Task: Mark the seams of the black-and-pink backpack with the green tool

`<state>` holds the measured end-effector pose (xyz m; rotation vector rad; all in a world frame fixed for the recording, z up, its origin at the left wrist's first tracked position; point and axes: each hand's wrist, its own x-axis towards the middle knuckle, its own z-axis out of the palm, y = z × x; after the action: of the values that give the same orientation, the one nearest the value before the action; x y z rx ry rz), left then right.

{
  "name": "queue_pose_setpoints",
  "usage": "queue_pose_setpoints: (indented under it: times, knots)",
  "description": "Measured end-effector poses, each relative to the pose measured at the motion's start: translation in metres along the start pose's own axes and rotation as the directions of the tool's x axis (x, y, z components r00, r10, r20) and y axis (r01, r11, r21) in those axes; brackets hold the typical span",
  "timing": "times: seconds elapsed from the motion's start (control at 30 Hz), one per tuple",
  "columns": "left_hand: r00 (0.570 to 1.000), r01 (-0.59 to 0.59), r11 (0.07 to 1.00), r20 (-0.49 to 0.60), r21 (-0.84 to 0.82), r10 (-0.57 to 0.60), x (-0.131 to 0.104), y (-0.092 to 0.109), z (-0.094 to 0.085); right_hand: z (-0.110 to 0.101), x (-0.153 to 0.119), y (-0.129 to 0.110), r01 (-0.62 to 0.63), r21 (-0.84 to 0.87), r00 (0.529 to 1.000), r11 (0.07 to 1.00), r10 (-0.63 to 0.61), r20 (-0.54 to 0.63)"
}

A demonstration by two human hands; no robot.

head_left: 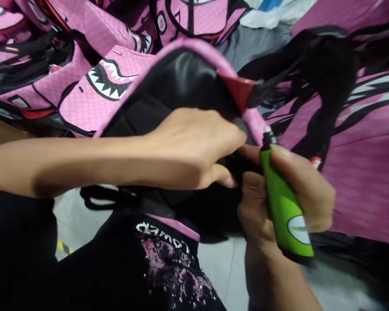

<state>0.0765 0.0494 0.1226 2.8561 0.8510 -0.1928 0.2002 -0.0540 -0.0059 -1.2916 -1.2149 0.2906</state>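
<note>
Holding the green tool (280,196) firmly, the grip of the right hand (306,185) is near the right edge of the pink bag (197,45), which is open before the person. Above its black lining (188,82), the left hand (194,138) bends its fingers; what this grip pinches, I cannot tell. Beyond lie other pink bags (106,86).

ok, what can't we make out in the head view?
All head view:
What the left hand grips, if anything: its curled fingertips are hidden by the hand itself.
Whether the right hand pinches anything besides the green tool: dark shadow there.
Any lettering on the tool's white oval label: blurred.
Middle of the pink-and-black bag: behind the left hand.
Large pink bag: cut off by right edge.
</note>
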Motion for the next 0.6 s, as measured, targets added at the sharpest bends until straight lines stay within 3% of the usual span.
queue_pose_setpoints:
  times: [0.07,0.17,0.33,0.37,0.5,0.6]
  knots:
    - [0.999,0.021,0.999,0.027,-0.042,-0.02,-0.013,-0.005,0.013,0.002,-0.002,0.007,0.063,-0.032,0.991,0.998,-0.058,0.121]
    - [1.0,0.018,0.996,0.012,-0.088,-0.017,-0.02,-0.032,0.039,0.019,-0.005,0.03,0.142,-0.025,0.967,0.99,-0.133,0.216]
    - [0.95,0.09,0.994,-0.303,0.055,-0.069,-0.008,-0.089,0.054,0.052,0.005,0.051,0.125,-0.041,0.974,0.991,-0.114,0.194]
    - [0.954,0.106,0.992,-0.286,0.063,-0.084,-0.003,-0.098,0.056,0.057,0.008,0.051,0.127,-0.041,0.971,0.991,-0.116,0.207]
    - [0.992,0.125,0.989,-0.035,0.084,-0.123,0.019,-0.123,0.075,0.071,0.006,0.043,0.158,-0.015,0.955,0.987,-0.149,0.255]
    - [0.987,0.155,0.976,0.01,0.153,-0.158,0.03,-0.126,0.091,0.072,-0.011,0.043,0.223,0.033,0.946,0.974,-0.225,0.235]
